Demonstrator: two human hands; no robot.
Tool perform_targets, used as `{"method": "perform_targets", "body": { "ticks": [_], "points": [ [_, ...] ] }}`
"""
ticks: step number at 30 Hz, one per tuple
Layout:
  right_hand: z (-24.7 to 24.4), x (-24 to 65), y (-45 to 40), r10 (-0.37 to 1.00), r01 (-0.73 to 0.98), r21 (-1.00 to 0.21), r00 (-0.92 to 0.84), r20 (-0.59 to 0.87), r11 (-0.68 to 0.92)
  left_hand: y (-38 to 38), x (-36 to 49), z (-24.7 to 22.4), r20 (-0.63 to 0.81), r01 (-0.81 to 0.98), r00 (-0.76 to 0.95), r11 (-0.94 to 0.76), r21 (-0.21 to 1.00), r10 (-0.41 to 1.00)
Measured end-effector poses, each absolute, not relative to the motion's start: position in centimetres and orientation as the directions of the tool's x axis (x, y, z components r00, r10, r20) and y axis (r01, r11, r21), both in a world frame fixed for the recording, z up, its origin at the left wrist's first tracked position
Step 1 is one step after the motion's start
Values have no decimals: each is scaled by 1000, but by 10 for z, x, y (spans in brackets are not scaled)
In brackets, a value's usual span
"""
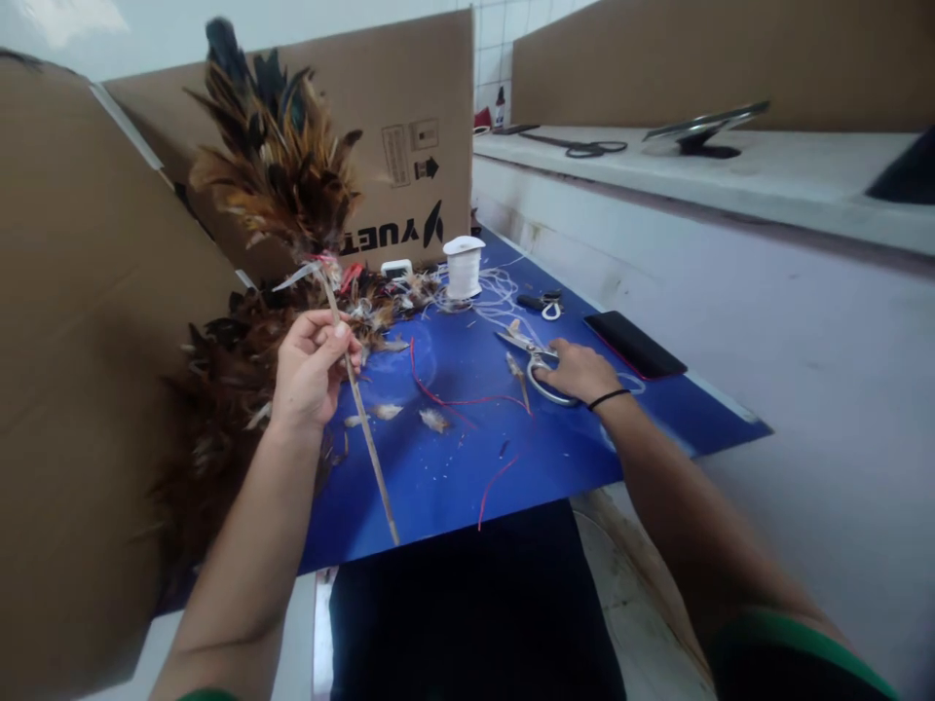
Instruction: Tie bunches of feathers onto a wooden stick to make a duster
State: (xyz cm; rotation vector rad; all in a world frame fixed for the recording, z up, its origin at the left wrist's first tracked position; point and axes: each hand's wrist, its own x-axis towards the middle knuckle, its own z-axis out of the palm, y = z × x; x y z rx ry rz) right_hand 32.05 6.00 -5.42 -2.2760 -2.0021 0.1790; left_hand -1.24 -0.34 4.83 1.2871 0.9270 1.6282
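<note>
The feather duster (pixel 281 185) tilts above the bench's (pixel 424 477) left side, its stick pinched in the left hand (pixel 311 365). The right hand (pixel 584 372) reaches palm down to the scissors (pixel 537 357); I cannot tell whether it grips. Between them, red thread (pixel 474 400) crosses open bench; cardboard (pixel 73 341) walls the left and far sides.

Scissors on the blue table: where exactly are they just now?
In the head view, the scissors are right of centre on the blue table, their handles at the person's right hand, with a flat black object farther right.
</note>
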Motion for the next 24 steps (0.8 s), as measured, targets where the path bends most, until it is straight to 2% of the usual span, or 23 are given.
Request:
{"method": "perform_targets", "body": {
  "ticks": [8,11,13,15,16,17,19,21,24],
  "points": [
    [-54,323,57,998,997,-67,32,-49,-35,-50,-55,63,393,-65,-173,-409,910,903],
    [-49,318,52,999,999,40,23,-42,-21,-66,-71,66,398,-51,-211,-417,908,893],
    [-42,304,43,999,990,136,-26,45,19,-77,-81,68,417,-44,-214,-435,899,883],
    [-33,279,31,964,976,161,-179,196,149,-86,-90,70,451,-35,-203,-467,884,869],
    [-29,262,24,917,951,144,-303,259,274,-90,-94,70,467,-30,-199,-482,876,862],
    [-26,243,17,830,874,108,-484,276,474,-94,-97,71,479,-24,-199,-493,870,855],
    [-26,199,0,615,642,-13,-729,300,767,-102,-103,72,493,-15,-203,-507,862,846],
    [-31,155,-16,401,399,-75,-861,312,914,-109,-107,73,499,-4,-205,-510,860,842],
    [-44,99,-36,137,116,-82,-936,324,990,-119,-111,73,508,17,-203,-516,857,837]
  ]
}}
